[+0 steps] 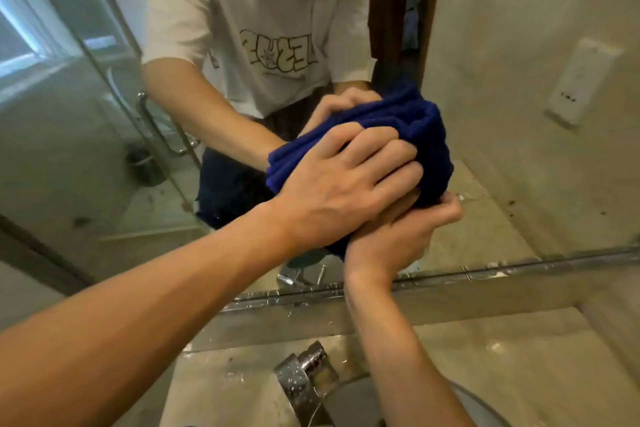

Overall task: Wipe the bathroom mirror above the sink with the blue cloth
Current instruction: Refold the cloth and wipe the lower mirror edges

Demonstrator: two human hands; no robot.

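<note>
Blue cloth (pixel 412 121) is bunched into a thick wad against the mirror (pixel 502 114), low on the glass, just above its bottom edge. Left hand (pixel 343 180) lies on top of the cloth, fingers curled over the folds, knuckles up, grip clamped on the wad and pressing it to the glass. Right hand (pixel 405 232) sits just under the left, palm up, cupping the cloth's lower end; its fingers wrap the bottom of the wad, thumb side partly hidden by the left hand. Both hands touch each other at the cloth. Both forearms are bare.

The mirror shows the reflection of the cloth and of fingers meeting it from behind, plus a white printed T-shirt (pixel 263 28) above the cloth. Below the cloth, a wet chrome strip runs along the mirror's bottom edge. Further below the cloth, a chrome tap (pixel 304 381) stands on the beige stone bench (pixel 519 357), with water drops on both. The sink rim (pixel 485 406) curves just right of the tap.
</note>
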